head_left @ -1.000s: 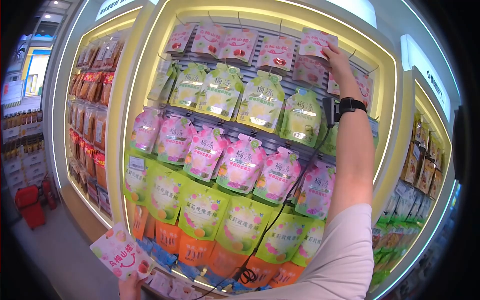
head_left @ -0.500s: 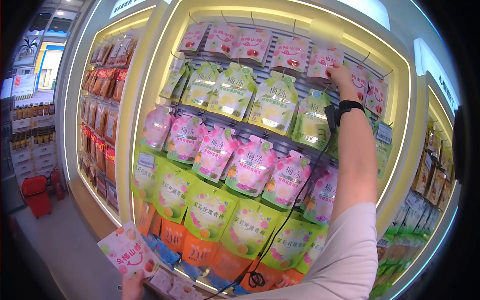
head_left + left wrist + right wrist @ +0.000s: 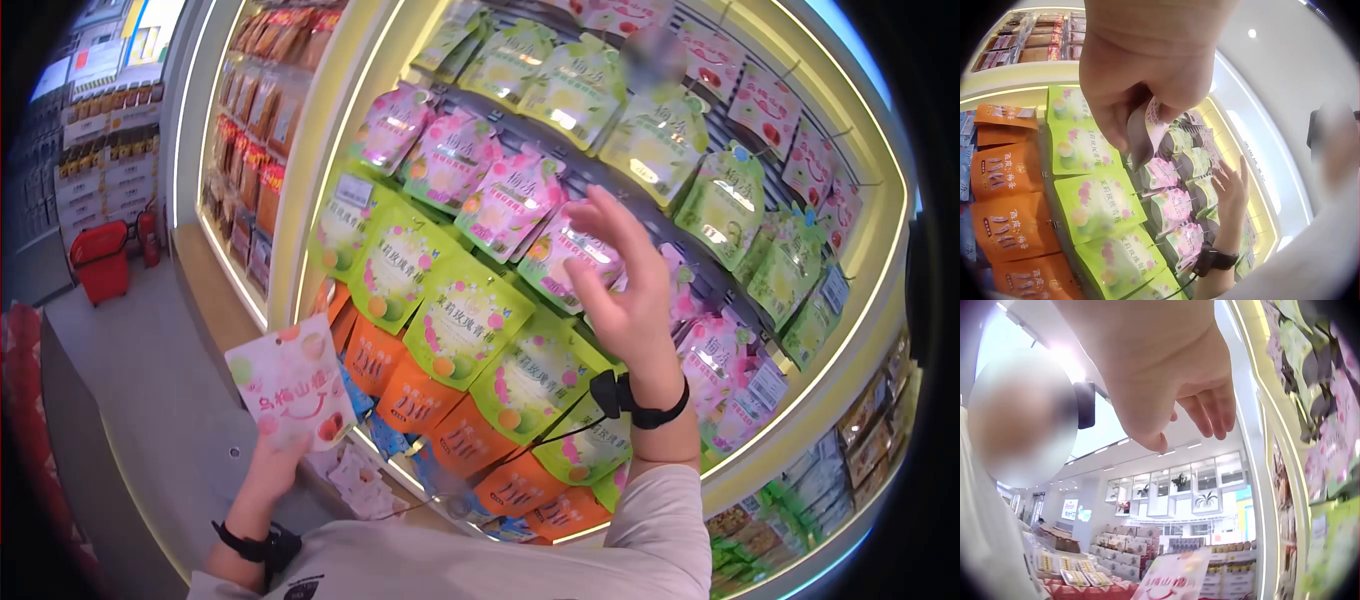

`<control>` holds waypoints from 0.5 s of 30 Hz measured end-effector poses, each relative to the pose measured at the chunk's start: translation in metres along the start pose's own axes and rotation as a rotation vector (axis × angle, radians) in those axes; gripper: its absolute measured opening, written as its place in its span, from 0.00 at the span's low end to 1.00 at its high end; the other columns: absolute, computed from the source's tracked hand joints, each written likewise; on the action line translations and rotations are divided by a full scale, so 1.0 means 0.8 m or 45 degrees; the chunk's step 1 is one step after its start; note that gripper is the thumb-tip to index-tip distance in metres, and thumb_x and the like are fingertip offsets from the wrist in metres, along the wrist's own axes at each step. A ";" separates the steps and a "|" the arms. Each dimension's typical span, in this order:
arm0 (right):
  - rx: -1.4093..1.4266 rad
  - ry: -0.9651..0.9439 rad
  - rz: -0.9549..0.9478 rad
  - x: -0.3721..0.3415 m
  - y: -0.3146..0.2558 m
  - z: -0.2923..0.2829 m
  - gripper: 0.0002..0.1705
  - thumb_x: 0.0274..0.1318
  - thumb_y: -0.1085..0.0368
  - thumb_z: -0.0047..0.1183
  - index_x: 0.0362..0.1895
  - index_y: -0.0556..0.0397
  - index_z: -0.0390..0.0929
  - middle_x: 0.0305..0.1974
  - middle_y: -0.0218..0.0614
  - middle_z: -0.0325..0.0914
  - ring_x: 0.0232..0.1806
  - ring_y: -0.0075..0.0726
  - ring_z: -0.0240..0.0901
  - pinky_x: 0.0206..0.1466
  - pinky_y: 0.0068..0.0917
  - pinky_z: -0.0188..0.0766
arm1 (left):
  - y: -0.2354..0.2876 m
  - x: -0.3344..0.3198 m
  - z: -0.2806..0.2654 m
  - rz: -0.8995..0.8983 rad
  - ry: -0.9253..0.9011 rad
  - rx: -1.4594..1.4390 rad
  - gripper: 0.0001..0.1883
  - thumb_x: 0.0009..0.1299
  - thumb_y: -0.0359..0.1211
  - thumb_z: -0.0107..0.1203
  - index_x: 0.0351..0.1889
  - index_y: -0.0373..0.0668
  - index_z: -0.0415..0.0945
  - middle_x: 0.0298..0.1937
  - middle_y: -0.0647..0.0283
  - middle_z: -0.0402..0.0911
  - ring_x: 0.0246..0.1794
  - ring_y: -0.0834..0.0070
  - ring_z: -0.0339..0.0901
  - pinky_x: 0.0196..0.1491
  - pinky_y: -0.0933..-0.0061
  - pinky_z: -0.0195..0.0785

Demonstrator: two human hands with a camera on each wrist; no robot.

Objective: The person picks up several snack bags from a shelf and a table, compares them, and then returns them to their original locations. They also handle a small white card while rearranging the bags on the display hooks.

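At the lower left of the head view, the left hand (image 3: pixel 272 468) pinches the bottom edge of a pink-and-white pouch (image 3: pixel 290 385). Seen from the left wrist, that hand (image 3: pixel 1147 81) has thumb and fingers on either side of the pouch (image 3: pixel 1147 131). The right hand (image 3: pixel 630 290) is raised before the rack, its fingers apart and slightly bent, holding nothing. Behind it hang pink pouches (image 3: pixel 510 203) and green ones (image 3: pixel 572 92). More pink-and-white pouches (image 3: pixel 765 108) hang in the top row. In the right wrist view the right hand's (image 3: pixel 1172 381) fingers touch nothing.
Lime-green pouches (image 3: pixel 467 318) and orange pouches (image 3: pixel 413 398) fill the lower rows. A wooden ledge (image 3: pixel 215 290) runs along the neighbouring rack at left. Beyond it, a red basket (image 3: pixel 100 262) stands on the floor (image 3: pixel 150 370). A black cable hangs from the right wrist.
The right hand has let go of the top-row pouch and come down and back from the rack. The left hand still holds its pouch, now further into view. The head view has tilted downward.
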State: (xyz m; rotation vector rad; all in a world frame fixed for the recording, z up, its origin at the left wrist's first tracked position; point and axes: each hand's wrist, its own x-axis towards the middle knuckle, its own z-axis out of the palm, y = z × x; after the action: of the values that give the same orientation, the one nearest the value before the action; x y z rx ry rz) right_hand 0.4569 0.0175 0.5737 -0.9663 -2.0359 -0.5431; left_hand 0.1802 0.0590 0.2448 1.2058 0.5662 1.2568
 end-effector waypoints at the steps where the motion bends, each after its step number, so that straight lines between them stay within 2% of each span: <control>1: 0.007 -0.274 -0.061 -0.038 -0.023 0.045 0.33 0.44 0.68 0.59 0.58 0.57 0.65 0.49 0.46 0.74 0.48 0.45 0.73 0.53 0.31 0.68 | 0.011 0.002 0.005 -0.058 -0.003 -0.021 0.20 0.65 0.24 0.48 0.56 0.34 0.64 0.51 0.62 0.74 0.51 0.75 0.70 0.55 0.71 0.63; 2: 0.230 -0.439 -0.102 -0.074 -0.037 0.097 0.37 0.44 0.66 0.61 0.61 0.55 0.61 0.56 0.49 0.67 0.51 0.49 0.70 0.55 0.35 0.66 | 0.007 0.002 0.008 -0.059 0.071 -0.120 0.19 0.66 0.25 0.49 0.55 0.35 0.65 0.51 0.64 0.74 0.50 0.77 0.70 0.53 0.72 0.64; 3: 0.279 -0.581 -0.059 -0.105 -0.047 0.142 0.41 0.43 0.67 0.61 0.63 0.55 0.57 0.61 0.52 0.60 0.58 0.52 0.64 0.58 0.38 0.63 | 0.009 0.004 0.009 -0.033 0.028 -0.220 0.19 0.67 0.26 0.51 0.55 0.36 0.65 0.50 0.64 0.74 0.49 0.77 0.70 0.52 0.73 0.65; 4: 0.440 -0.568 -0.038 -0.124 -0.057 0.179 0.43 0.43 0.68 0.61 0.64 0.55 0.54 0.63 0.53 0.55 0.62 0.54 0.57 0.61 0.40 0.60 | 0.014 0.005 0.009 -0.003 -0.002 -0.177 0.20 0.66 0.27 0.52 0.56 0.37 0.64 0.51 0.63 0.74 0.50 0.78 0.70 0.52 0.72 0.65; 5: 0.492 -0.598 -0.025 -0.146 -0.064 0.209 0.43 0.43 0.68 0.61 0.64 0.55 0.54 0.63 0.53 0.55 0.62 0.54 0.57 0.61 0.40 0.60 | 0.023 0.002 0.012 -0.018 0.006 -0.159 0.20 0.66 0.27 0.53 0.56 0.37 0.65 0.50 0.63 0.74 0.49 0.78 0.71 0.52 0.72 0.66; 7: 0.934 -0.444 0.095 -0.168 -0.074 0.250 0.43 0.43 0.68 0.61 0.64 0.56 0.54 0.64 0.54 0.54 0.64 0.55 0.55 0.62 0.39 0.57 | 0.034 0.000 0.008 -0.032 0.018 -0.135 0.20 0.65 0.28 0.53 0.56 0.37 0.65 0.50 0.63 0.74 0.49 0.78 0.71 0.51 0.72 0.66; 8: 1.009 -0.428 0.244 -0.171 -0.081 0.255 0.42 0.43 0.70 0.60 0.64 0.57 0.55 0.64 0.52 0.53 0.65 0.51 0.54 0.63 0.38 0.56 | 0.036 0.000 0.004 -0.040 -0.028 -0.137 0.21 0.65 0.28 0.54 0.56 0.37 0.65 0.50 0.63 0.74 0.49 0.78 0.71 0.51 0.72 0.67; 9: 1.015 -0.418 0.262 -0.174 -0.084 0.259 0.42 0.43 0.70 0.60 0.64 0.57 0.55 0.64 0.52 0.53 0.65 0.51 0.54 0.63 0.38 0.56 | 0.038 0.001 0.002 -0.054 -0.088 -0.138 0.21 0.65 0.29 0.54 0.56 0.37 0.65 0.50 0.63 0.74 0.49 0.79 0.71 0.50 0.72 0.67; 11: 0.939 -0.204 0.549 -0.177 -0.089 0.268 0.39 0.44 0.72 0.58 0.63 0.58 0.58 0.64 0.48 0.54 0.66 0.44 0.53 0.63 0.35 0.56 | 0.043 0.001 0.000 -0.121 -0.164 -0.132 0.23 0.63 0.28 0.55 0.57 0.37 0.64 0.53 0.62 0.73 0.52 0.76 0.70 0.54 0.72 0.65; 12: 1.207 -0.050 0.706 -0.176 -0.099 0.272 0.37 0.44 0.72 0.58 0.62 0.58 0.60 0.61 0.44 0.61 0.62 0.36 0.58 0.61 0.30 0.57 | 0.045 0.003 0.001 -0.084 -0.199 -0.090 0.23 0.64 0.28 0.55 0.57 0.37 0.64 0.53 0.62 0.73 0.52 0.76 0.70 0.54 0.72 0.65; 13: 1.194 -0.032 0.713 -0.178 -0.099 0.269 0.37 0.44 0.72 0.58 0.62 0.58 0.60 0.61 0.44 0.61 0.62 0.36 0.58 0.61 0.30 0.57 | 0.046 0.006 0.002 -0.040 -0.235 -0.053 0.22 0.64 0.28 0.55 0.56 0.37 0.65 0.52 0.63 0.73 0.51 0.76 0.70 0.54 0.72 0.65; 15: 1.250 -0.359 0.846 -0.183 -0.095 0.256 0.36 0.45 0.72 0.58 0.62 0.57 0.62 0.56 0.41 0.67 0.56 0.31 0.64 0.58 0.25 0.60 | 0.055 0.009 0.009 -0.066 -0.264 -0.009 0.21 0.64 0.28 0.54 0.56 0.37 0.65 0.52 0.63 0.74 0.51 0.76 0.71 0.53 0.72 0.65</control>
State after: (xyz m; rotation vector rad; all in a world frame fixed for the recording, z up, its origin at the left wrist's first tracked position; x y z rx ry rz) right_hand 0.3555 0.0388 0.3317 -1.0028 -1.7013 0.9101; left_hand 0.1703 0.0573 0.2888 1.2897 0.4375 1.0735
